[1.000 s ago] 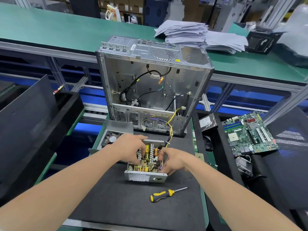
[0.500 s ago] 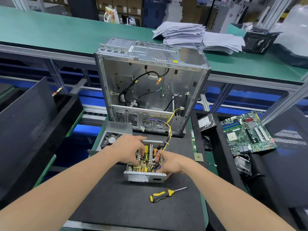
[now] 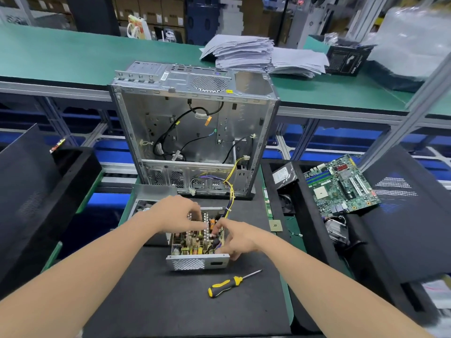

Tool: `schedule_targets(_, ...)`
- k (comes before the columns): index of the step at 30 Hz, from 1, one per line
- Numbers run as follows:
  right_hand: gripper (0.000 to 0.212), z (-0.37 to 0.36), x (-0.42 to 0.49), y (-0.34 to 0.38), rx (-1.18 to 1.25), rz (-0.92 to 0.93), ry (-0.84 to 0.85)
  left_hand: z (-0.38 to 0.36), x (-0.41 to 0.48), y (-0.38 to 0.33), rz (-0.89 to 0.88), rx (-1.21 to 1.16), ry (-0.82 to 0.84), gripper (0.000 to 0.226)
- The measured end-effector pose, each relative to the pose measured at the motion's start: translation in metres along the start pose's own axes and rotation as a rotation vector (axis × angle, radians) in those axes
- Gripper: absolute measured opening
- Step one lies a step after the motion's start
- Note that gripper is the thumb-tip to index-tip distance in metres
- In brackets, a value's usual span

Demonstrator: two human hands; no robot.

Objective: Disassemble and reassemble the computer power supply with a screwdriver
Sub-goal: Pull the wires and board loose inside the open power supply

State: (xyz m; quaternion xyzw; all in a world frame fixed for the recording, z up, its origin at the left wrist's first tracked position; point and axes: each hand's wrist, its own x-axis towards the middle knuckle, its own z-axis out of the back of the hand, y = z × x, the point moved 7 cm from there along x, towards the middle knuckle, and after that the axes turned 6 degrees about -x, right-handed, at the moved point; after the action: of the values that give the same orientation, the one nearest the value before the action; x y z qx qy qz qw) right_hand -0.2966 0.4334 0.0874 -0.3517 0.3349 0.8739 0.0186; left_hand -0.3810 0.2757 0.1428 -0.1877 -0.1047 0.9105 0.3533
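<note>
I see the power supply (image 3: pixel 197 242) lying lid-off at the centre of the black mat (image 3: pixel 146 301), with its perforated wall facing me. My left hand (image 3: pixel 175 215) arches over the board from 10 o'clock, fingers bent down together onto the components; I cannot tell whether they pinch anything. My right hand (image 3: pixel 234 237) comes in from 4 o'clock, thumb inside and fingers curled round the right wall. A wire bundle (image 3: pixel 230 189) runs up to the open computer case (image 3: pixel 195 132), which stands just beyond at 12 o'clock. The screwdriver (image 3: pixel 231 284) lies apart at 5 o'clock. Bare mat spreads from 6 to 8 o'clock, and its right edge is near at 3 o'clock. A motherboard (image 3: pixel 341 184) sits well apart at 2 o'clock.
</note>
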Motion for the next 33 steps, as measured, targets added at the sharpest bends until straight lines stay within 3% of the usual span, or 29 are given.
schedule_targets(4,0.026,0.03,-0.007,-0.014,0.011,0.036,-0.233,0.017,0.01,-0.025,-0.026,0.006,-0.232,0.021)
schedule_targets(8,0.007,0.076,-0.023,-0.054,-0.107,-0.081,-0.555,0.012,0.022,-0.064,-0.114,-0.105,-0.365,0.012)
schedule_targets(11,0.025,0.097,-0.039,-0.097,-0.2,-0.233,-0.691,0.0,0.033,-0.088,-0.153,-0.162,-0.347,0.012)
schedule_targets(16,0.045,0.083,-0.034,-0.142,-0.298,-0.24,-0.578,-0.024,0.049,-0.109,-0.155,-0.217,-0.264,0.014)
schedule_targets(24,0.034,0.087,-0.024,-0.161,-0.328,-0.142,-0.636,-0.04,0.058,-0.107,-0.104,-0.214,-0.191,0.014)
schedule_targets(33,0.042,0.101,-0.018,-0.175,-0.199,-0.149,-0.66,-0.035,0.055,-0.102,-0.07,-0.202,-0.184,0.016)
